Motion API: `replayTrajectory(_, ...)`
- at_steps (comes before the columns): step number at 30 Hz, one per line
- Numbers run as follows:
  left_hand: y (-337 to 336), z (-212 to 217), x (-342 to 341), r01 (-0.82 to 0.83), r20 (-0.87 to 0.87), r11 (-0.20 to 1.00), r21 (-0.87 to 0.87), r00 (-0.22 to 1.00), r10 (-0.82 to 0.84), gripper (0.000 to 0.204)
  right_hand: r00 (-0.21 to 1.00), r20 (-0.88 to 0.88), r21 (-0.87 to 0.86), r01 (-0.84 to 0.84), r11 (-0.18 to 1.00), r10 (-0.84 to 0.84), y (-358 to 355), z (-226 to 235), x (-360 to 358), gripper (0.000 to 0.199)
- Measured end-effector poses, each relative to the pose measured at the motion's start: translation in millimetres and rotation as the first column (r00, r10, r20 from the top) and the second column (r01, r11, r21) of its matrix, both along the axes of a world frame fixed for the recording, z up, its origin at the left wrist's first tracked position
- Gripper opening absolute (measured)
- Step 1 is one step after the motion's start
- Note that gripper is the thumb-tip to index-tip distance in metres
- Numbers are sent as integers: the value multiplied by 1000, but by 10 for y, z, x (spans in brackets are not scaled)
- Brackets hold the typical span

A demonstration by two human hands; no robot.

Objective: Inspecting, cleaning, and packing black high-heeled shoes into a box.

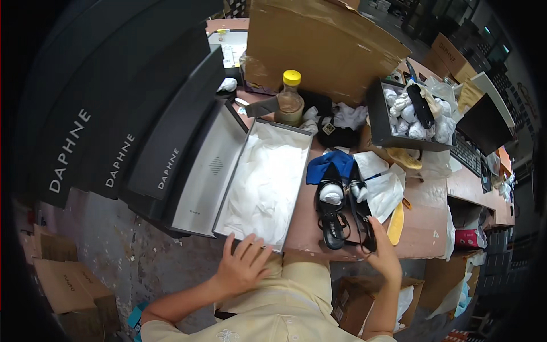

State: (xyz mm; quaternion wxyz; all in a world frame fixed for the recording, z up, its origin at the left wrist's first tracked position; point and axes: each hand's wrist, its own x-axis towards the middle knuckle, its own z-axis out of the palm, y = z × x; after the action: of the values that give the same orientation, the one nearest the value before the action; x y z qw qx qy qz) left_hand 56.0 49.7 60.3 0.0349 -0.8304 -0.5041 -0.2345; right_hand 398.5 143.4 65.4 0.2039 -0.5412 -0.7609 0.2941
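Note:
My left hand [245, 264] rests with spread fingers at the near edge of an open shoe box [296, 191], lined with crumpled white tissue paper [263, 179]. The grey-white lid [208, 171] lies open against the box's left side. To the right, a pair of black strappy shoes lies on the table, toes pointing away from me. White wadding shows in the left shoe [332, 228] and in the front of the right one. My right hand [383, 253] has thumb and fingers closed around the heel end of the right shoe [359, 215].
Dark shoe boxes [165, 131] stand stacked on the left. A yellow-capped bottle [290, 102] and a large cardboard sheet [319, 48] are behind. At the back right, a dark box [384, 128] holds wadded white paper. Blue cloth [322, 165] and a yellow insole-shaped piece [395, 225] lie near the shoes.

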Motion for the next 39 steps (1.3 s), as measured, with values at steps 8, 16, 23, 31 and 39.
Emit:
replayTrajectory(8, 255, -258, 83, 182, 171, 983, -33, 970, -173, 36, 964, 101, 240, -265, 934, 248, 62, 1074, -981, 44)
replayTrajectory(16, 281, -53, -238, 48, 395, 995, -87, 919, -10, 30, 720, 492, -71, -527, 847, 489, 706, -236, -2093, 46)
replayTrajectory(23, 658, 127, -220, -167, 104, 884, -437, 967, 234, 61, 973, -143, 277, -137, 951, 182, 675, 525, -1675, 11)
replayTrajectory(31, 946, -143, -124, -234, 145, 939, -253, 950, 275, 72, 369, -860, -92, 566, 819, -352, 823, 840, -244, 20)
replayTrajectory(39, 1329, -157, -459, -534, 16, 834, -140, 841, 541, 21, 821, -513, 593, 551, 587, -252, 777, 728, -172, 21)
